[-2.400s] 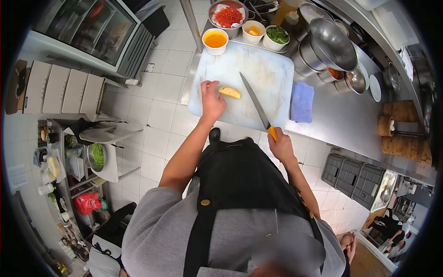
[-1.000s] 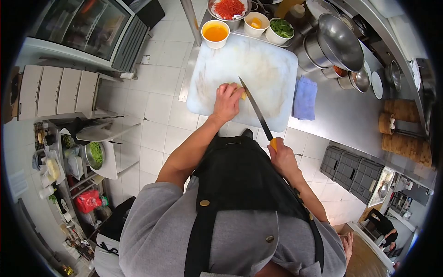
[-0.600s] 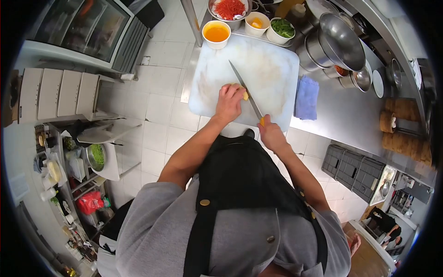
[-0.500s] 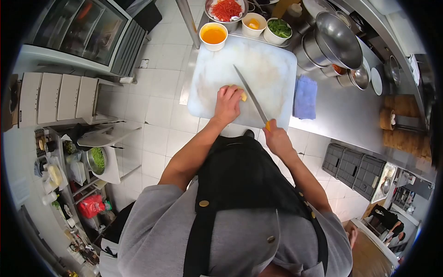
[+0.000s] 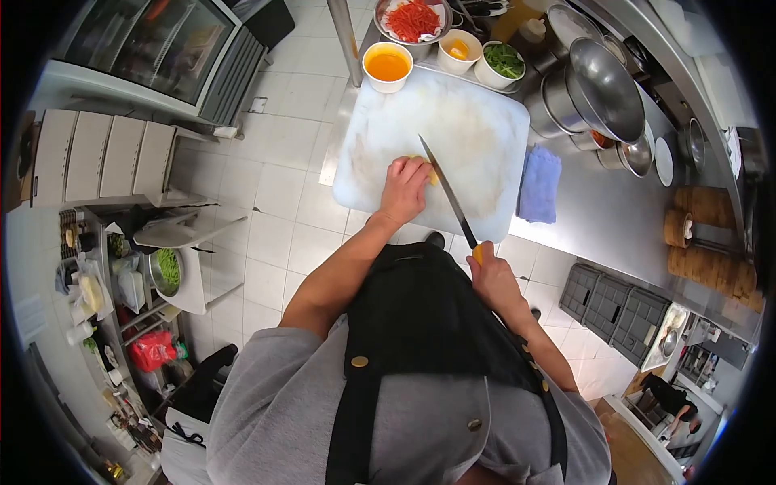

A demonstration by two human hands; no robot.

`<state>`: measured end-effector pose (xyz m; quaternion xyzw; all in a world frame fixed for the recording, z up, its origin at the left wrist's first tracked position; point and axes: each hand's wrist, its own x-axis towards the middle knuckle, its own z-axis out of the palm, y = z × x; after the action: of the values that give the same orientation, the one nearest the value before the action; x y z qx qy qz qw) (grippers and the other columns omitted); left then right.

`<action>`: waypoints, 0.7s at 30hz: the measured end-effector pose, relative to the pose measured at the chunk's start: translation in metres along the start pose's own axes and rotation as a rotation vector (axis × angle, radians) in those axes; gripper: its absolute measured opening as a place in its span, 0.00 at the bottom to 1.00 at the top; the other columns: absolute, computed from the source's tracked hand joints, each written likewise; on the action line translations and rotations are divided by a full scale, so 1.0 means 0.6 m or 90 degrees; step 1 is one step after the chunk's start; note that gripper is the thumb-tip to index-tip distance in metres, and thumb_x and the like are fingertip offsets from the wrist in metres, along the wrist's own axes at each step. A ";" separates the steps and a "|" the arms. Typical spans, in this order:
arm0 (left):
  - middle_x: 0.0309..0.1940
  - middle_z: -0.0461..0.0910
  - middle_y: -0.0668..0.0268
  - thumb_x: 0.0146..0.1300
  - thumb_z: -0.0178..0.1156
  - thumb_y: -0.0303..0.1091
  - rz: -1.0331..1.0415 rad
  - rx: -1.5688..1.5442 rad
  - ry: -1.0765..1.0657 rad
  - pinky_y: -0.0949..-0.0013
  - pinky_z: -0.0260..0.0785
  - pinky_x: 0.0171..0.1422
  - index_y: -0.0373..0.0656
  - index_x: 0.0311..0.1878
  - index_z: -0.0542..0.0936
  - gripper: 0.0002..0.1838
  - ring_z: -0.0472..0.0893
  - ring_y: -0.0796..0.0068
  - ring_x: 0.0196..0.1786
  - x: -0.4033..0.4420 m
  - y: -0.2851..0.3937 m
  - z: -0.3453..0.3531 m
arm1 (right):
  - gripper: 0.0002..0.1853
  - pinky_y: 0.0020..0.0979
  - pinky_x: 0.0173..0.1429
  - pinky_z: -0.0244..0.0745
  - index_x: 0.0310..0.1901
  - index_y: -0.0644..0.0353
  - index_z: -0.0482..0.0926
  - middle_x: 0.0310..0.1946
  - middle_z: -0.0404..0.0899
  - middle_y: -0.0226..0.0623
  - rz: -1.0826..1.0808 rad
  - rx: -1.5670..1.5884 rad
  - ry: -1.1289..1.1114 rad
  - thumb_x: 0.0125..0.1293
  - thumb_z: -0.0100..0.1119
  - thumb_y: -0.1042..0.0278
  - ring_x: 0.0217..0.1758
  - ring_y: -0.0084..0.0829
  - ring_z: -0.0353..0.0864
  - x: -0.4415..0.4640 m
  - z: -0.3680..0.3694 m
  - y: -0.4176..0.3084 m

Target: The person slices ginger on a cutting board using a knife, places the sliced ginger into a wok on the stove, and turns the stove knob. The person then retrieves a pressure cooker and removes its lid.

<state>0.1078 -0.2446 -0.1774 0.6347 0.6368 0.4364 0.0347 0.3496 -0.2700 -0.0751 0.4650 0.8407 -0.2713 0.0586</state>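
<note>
Head view: left hand (image 5: 404,192) holds food (image 5: 433,176); right hand (image 5: 497,284) grips a knife (image 5: 453,198) slanting at the food's right, perhaps touching.

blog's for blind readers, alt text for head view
A person's left hand grips a yellow food piece on a white cutting board while the right hand holds a yellow-handled knife beside it. Bowls stand along the board's far edge.

The knife handle (image 5: 478,254) was yellow-orange, the food piece (image 5: 433,176) pale yellow, the board (image 5: 465,113) white with brownish smudges, the cloth (image 5: 540,184) lavender-blue, the apron (image 5: 412,315) black, the shirt (image 5: 271,412) grey
</note>
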 end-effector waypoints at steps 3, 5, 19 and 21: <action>0.48 0.73 0.63 0.50 0.58 0.21 -0.006 -0.005 0.001 0.58 0.64 0.57 0.41 0.47 0.77 0.18 0.69 0.55 0.52 -0.001 0.000 0.001 | 0.21 0.49 0.28 0.76 0.50 0.73 0.62 0.20 0.77 0.56 0.017 -0.004 -0.049 0.68 0.53 0.62 0.25 0.55 0.80 0.012 -0.017 -0.015; 0.48 0.73 0.63 0.51 0.58 0.21 -0.005 -0.005 0.000 0.57 0.64 0.57 0.41 0.47 0.76 0.17 0.69 0.55 0.52 0.001 0.001 -0.001 | 0.20 0.50 0.29 0.76 0.50 0.72 0.62 0.20 0.77 0.57 -0.027 0.013 -0.010 0.69 0.52 0.62 0.26 0.56 0.80 0.057 0.047 0.011; 0.49 0.73 0.59 0.51 0.59 0.22 -0.005 -0.004 0.010 0.57 0.64 0.58 0.40 0.47 0.75 0.17 0.69 0.54 0.52 0.000 0.001 0.000 | 0.18 0.50 0.28 0.75 0.47 0.67 0.61 0.19 0.76 0.56 -0.006 0.017 0.046 0.68 0.54 0.62 0.24 0.57 0.79 0.019 0.019 -0.009; 0.49 0.73 0.60 0.51 0.59 0.22 -0.001 0.001 0.007 0.57 0.64 0.58 0.40 0.47 0.75 0.17 0.69 0.54 0.52 0.001 0.000 -0.001 | 0.18 0.50 0.28 0.75 0.47 0.67 0.62 0.18 0.76 0.56 -0.007 0.005 0.045 0.68 0.54 0.61 0.24 0.56 0.79 0.016 0.018 -0.011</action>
<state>0.1076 -0.2445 -0.1769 0.6320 0.6377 0.4394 0.0314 0.3370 -0.2709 -0.0847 0.4701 0.8436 -0.2584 0.0254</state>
